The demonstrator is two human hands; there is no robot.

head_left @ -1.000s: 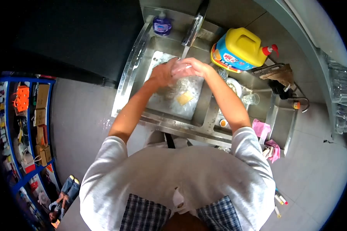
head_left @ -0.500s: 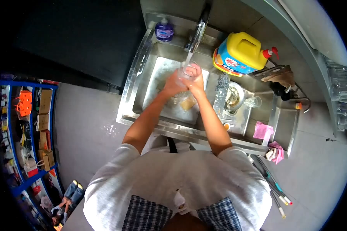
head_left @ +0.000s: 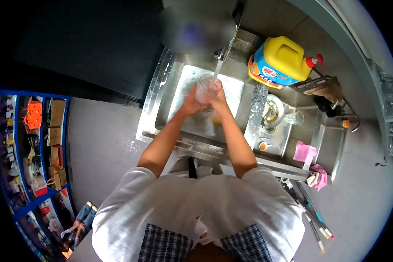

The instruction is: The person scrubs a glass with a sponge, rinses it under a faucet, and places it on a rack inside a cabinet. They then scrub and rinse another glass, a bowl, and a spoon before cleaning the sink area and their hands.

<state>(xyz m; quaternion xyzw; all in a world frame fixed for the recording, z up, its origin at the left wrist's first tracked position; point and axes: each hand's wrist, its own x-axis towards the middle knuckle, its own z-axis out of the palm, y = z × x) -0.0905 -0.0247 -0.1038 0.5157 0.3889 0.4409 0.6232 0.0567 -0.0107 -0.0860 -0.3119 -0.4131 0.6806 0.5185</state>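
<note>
A clear drinking glass (head_left: pixel 204 89) is held over the left sink basin, its mouth tipped up toward the tap. My left hand (head_left: pixel 191 103) is wrapped round its left side. On the other side, my right hand (head_left: pixel 218 97) closes round the glass near the rim. Water (head_left: pixel 218 69) runs from the metal tap (head_left: pixel 224 51) down to the glass. Below my hands, a yellowish sponge (head_left: pixel 215 120) is partly hidden by my right forearm. A pale board or tray (head_left: pixel 234 91) lies in the basin (head_left: pixel 161 121).
Right of the basin stands a yellow detergent jug (head_left: pixel 284 59) with a red pump. The second basin holds a white bowl (head_left: pixel 275 105), a clear glass (head_left: pixel 295 118) and a small cup (head_left: pixel 263 146). Pink cloths (head_left: pixel 304 151) lie at right. A person (head_left: pixel 76 225) is at lower left.
The glass has come slightly lower and shows more upright between my hands. The view has shifted a little, and a grey blur now covers the purple soap bottle.
</note>
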